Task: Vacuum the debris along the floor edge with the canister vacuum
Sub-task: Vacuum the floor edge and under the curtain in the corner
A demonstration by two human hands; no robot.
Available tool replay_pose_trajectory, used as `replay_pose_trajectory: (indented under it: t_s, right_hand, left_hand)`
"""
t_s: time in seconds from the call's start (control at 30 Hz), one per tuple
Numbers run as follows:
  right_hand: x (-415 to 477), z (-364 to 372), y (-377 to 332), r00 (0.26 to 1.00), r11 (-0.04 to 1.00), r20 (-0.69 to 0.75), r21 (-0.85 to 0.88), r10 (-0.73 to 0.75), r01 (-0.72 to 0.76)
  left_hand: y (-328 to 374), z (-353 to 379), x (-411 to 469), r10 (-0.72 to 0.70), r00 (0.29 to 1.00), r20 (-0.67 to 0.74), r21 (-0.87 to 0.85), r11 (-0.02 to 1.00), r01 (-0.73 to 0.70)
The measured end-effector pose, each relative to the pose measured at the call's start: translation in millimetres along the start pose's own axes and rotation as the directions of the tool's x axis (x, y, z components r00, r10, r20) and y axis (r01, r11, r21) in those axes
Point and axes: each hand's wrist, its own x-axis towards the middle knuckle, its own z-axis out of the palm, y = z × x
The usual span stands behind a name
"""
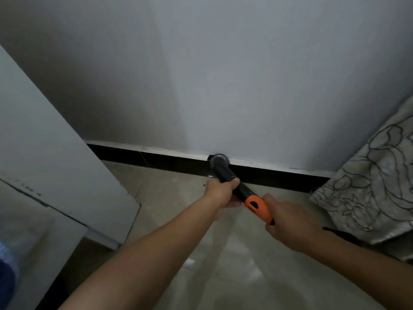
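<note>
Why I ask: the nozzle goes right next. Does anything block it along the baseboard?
Yes: patterned fabric hangs down in front of the right end of the baseboard. Between it and the nozzle, nothing visible stands in the way.

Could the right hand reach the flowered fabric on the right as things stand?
Probably yes. The right hand grips the vacuum's orange handle, and the flowered fabric lies just to its right with only bare floor between; it would need to let go first.
</note>
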Motion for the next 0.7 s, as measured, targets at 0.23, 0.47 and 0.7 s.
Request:
replay_pose_trajectory:
  t_s: [0.23, 0.47, 0.7]
  right_hand:
    - [-82, -19, 89, 0.977, 0.976, -0.012, -0.045, 0.215, -0.215]
    - [-134, -24, 146, 0.94, 0.941, -0.066, -0.029, 0.335, -0.338]
    - [-154, -19, 164, 0.939, 0.94, -0.065, -0.035, 0.337, -0.34]
  left_hand:
    - [10, 90, -36, 0.048, 0.961, 0.271, 0.645, 0.733, -0.218]
    - [72, 179, -104, 0.412, 0.741, 0.53, 0.466, 0.588, -0.661]
    - [111, 295, -186, 0.314, 0.567, 0.762, 0.369, 0.508, -0.778]
